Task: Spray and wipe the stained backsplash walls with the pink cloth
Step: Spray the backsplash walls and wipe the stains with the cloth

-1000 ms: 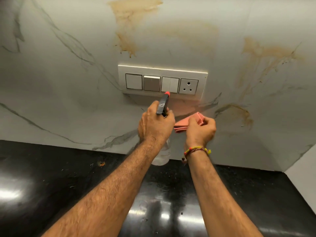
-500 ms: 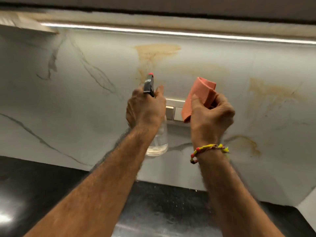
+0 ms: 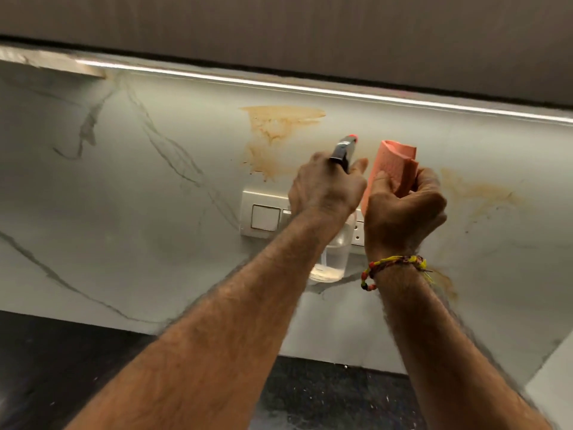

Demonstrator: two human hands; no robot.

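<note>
Marble-patterned white backsplash wall (image 3: 139,212) carries brown stains (image 3: 273,131) just above the left hand (image 3: 325,190), whose grip wraps a clear spray bottle (image 3: 333,259); right hand (image 3: 403,212) pinches a folded pink cloth (image 3: 392,169) beside the nozzle.

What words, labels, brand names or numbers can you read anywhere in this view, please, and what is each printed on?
None can be read.
Spray bottle, gripped by the left hand: clear body, no label visible.
Pink cloth, held by the right hand: plain.
Switch plate: no markings legible.
Backsplash: only veins and brown stains.
</note>
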